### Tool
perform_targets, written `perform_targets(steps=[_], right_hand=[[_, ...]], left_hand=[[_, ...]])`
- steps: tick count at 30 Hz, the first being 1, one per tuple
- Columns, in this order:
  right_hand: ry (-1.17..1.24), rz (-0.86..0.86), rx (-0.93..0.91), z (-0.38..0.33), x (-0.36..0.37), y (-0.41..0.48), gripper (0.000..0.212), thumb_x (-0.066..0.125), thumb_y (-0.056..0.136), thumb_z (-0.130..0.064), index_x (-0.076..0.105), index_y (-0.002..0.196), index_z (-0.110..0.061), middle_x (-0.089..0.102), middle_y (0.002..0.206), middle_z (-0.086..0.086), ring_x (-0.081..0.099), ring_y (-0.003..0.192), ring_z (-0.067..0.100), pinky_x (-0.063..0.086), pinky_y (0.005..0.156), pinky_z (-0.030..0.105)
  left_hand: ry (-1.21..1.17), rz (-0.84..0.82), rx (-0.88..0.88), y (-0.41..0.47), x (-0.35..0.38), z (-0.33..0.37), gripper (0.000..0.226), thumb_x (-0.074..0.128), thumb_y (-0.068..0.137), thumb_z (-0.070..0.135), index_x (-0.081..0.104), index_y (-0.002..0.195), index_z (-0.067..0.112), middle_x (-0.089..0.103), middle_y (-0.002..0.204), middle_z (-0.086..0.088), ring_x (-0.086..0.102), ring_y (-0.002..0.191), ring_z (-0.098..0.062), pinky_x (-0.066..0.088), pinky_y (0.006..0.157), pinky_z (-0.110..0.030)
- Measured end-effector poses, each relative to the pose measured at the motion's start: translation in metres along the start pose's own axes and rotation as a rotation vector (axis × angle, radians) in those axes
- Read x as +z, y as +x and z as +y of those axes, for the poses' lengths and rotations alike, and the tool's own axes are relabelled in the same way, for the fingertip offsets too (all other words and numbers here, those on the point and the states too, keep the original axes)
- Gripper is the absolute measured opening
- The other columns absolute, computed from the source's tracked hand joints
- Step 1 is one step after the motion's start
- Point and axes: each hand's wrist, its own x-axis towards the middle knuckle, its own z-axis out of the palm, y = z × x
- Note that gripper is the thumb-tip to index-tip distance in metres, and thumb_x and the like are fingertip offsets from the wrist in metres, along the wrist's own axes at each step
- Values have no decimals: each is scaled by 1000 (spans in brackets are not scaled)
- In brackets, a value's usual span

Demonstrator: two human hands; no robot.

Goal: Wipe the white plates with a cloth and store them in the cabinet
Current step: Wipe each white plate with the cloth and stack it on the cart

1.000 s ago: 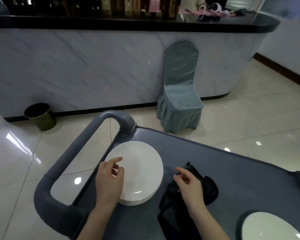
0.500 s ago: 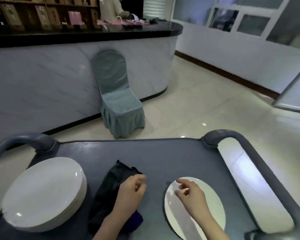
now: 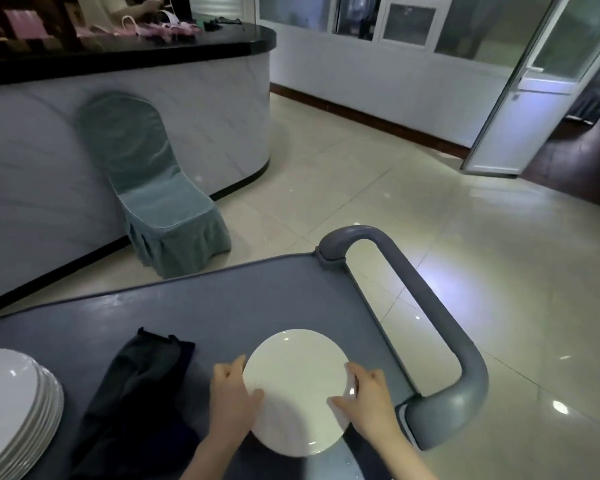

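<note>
A single white plate (image 3: 297,386) sits on the right part of the grey cart top (image 3: 229,306). My left hand (image 3: 231,398) grips its left rim, thumb on top. My right hand (image 3: 368,398) grips its right rim the same way. A dark cloth (image 3: 142,382) lies crumpled on the cart just left of my left hand; neither hand touches it. A stack of white plates (image 3: 13,407) stands at the cart's far left, partly cut off by the frame edge.
The cart's grey tubular handle (image 3: 440,327) loops up on the right, close to my right hand. A chair with a teal cover (image 3: 160,199) stands against a marble-fronted counter (image 3: 201,105). Tiled floor (image 3: 430,237) stretches to an open door (image 3: 520,98) at the right.
My view swung right from the plate stack to the single plate. Both hands moved off the stack and the cloth and closed on the single plate's opposite rims.
</note>
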Motion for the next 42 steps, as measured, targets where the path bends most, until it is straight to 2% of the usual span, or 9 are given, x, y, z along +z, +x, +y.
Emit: perform_targets(steps=[6,12,19,22,26,28,31,36,42], right_hand=[[121,30,10,5,3,2,62,71,75,-10,54,133,-26,49,113,4,47,82,5,41,77,21],[227,36,52,9,5,9,53,78,72,-13,63,122,-22,66,97,2,58,101,22,42,72,23],[455,106,15,1,8,7,40,75,73,0,69,110,-15,72,85,-4,64,74,8,49,62,18],[654,77,-66,-17,9,7,43,69,83,-1,63,118,-24,72,105,-7,67,90,2,49,71,16],[793,84,-65,-45,29,5,43,59,94,-14,52,129,-38,65,119,-14,65,107,8,54,92,36],[807,123,-26,-59,41,5,35,56,97,-21,53,126,-41,67,117,-11,67,104,13,55,91,40],[880,85,5,-82,54,6,28,51,100,-22,60,121,-40,70,116,-7,68,104,19,56,89,39],[879,33,-22,-116,66,9,28,51,101,-18,64,121,-34,69,115,-10,68,102,15,55,78,32],[844,-7,-14,-137,80,16,29,52,101,-16,66,120,-33,69,115,-11,68,99,10,52,69,26]], left_hand=[[-93,-21,-92,-4,-1,2,55,62,75,6,54,127,20,50,109,-3,46,99,-18,40,75,-30],[-109,-61,-129,0,-6,0,52,66,70,8,56,119,23,60,107,-3,55,103,-24,50,83,-35],[-285,-73,-118,-2,-25,-8,56,72,68,6,55,116,29,63,106,2,60,93,-12,45,67,-23],[-406,-57,-106,1,-42,-7,48,74,72,4,60,109,32,67,102,7,64,94,-10,48,70,-21],[-533,-10,-82,-1,-70,-12,34,70,82,5,69,106,30,74,96,5,68,92,-11,55,83,-30],[-564,6,-54,-3,-88,-20,32,65,87,6,72,104,33,76,94,9,69,85,-6,54,75,-22],[-489,79,-33,-6,-113,-43,29,62,90,8,75,100,33,76,87,12,69,75,-5,56,71,-24],[-185,390,-65,-3,-137,-102,27,62,90,6,70,111,18,67,107,6,62,99,-10,44,91,-23],[129,311,-207,26,-137,-147,41,53,90,1,51,130,4,51,125,-14,55,108,-27,44,92,-32]])
